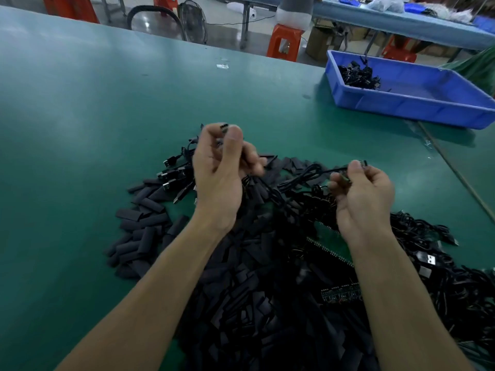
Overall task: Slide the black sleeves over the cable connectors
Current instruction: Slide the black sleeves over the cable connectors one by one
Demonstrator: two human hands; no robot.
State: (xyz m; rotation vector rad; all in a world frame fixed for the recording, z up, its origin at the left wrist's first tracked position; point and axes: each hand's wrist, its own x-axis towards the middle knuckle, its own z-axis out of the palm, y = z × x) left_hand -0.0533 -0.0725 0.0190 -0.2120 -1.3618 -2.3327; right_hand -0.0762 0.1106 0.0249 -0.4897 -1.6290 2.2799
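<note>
A large heap of flat black sleeves [144, 226] covers the green table [107, 103] in front of me, mixed with black cables that end in USB connectors [171, 174]. My left hand [219, 172] is raised above the heap and pinches a small black piece, apparently a sleeve [223, 126], between thumb and fingers. My right hand [361, 191] pinches the connector end [363, 163] of a black cable [308, 174] that trails down into the heap. The two hands are apart.
A blue plastic bin [417, 103] with a few black cables in its far corner stands at the back right. More tangled cables [455, 277] lie at the right. Small green circuit boards [340, 293] show within the heap. Orange stools [284, 41] stand beyond the table.
</note>
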